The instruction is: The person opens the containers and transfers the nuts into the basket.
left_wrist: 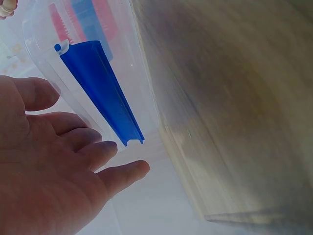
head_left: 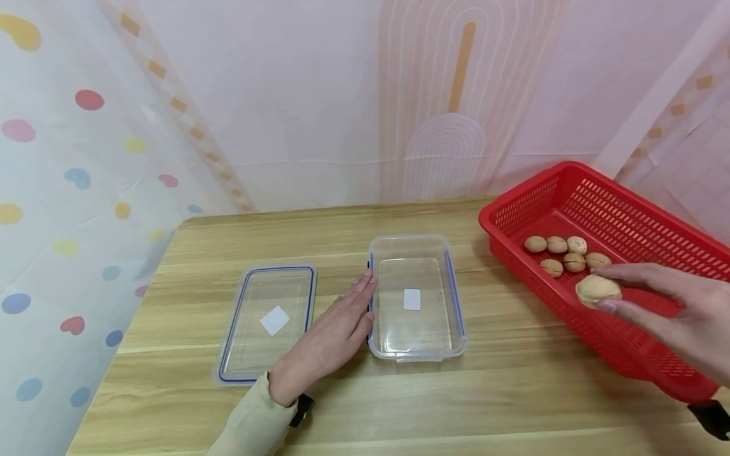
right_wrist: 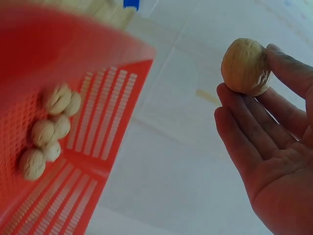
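Between thumb and fingers my right hand pinches a walnut, raised over the near side of a red plastic basket. Several more walnuts lie together on the basket floor. The right wrist view shows the held walnut at the fingertips, higher than the basket rim. My left hand has its fingers extended along the left side of a clear plastic container. In the left wrist view, the fingers lie close to the container's blue side clip. A white label sits on the container's bottom.
To the left of the container, a clear lid with a blue seal lies flat on the wooden table. The basket stands at the right, angled. Behind the table hangs a patterned cloth.
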{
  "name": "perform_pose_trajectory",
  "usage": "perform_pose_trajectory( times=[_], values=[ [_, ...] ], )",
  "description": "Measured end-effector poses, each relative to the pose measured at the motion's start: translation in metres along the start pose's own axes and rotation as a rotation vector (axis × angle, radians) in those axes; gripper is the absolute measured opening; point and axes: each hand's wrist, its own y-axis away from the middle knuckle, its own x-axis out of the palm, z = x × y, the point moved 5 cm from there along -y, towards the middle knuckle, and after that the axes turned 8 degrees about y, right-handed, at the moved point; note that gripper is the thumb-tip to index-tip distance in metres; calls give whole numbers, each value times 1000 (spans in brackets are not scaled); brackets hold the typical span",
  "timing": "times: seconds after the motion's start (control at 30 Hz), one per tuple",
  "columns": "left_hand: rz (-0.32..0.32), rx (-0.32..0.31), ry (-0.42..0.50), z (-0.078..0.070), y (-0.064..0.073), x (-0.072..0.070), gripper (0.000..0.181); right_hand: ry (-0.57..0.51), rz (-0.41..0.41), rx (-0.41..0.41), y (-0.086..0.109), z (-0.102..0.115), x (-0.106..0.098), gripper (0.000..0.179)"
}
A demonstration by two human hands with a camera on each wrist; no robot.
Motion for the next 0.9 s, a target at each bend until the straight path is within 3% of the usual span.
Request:
perform_pose_trajectory(
  times=[0.17, 0.4, 0.6, 0.9],
  values=[
    [3, -5, 3, 0, 0, 0, 59, -75, -3, 16, -5, -17, 2, 55],
    [3, -4, -1, 0, 0, 0, 59, -1, 116, 90, -17, -40, 9, 50],
    [7, 17, -1, -2, -1, 0, 58, 49, 201, 68, -29, -57, 21, 46],
    [6, 13, 8, -2, 1, -1, 58, -37, 321, 28, -46, -76, 37, 34]
  ],
)
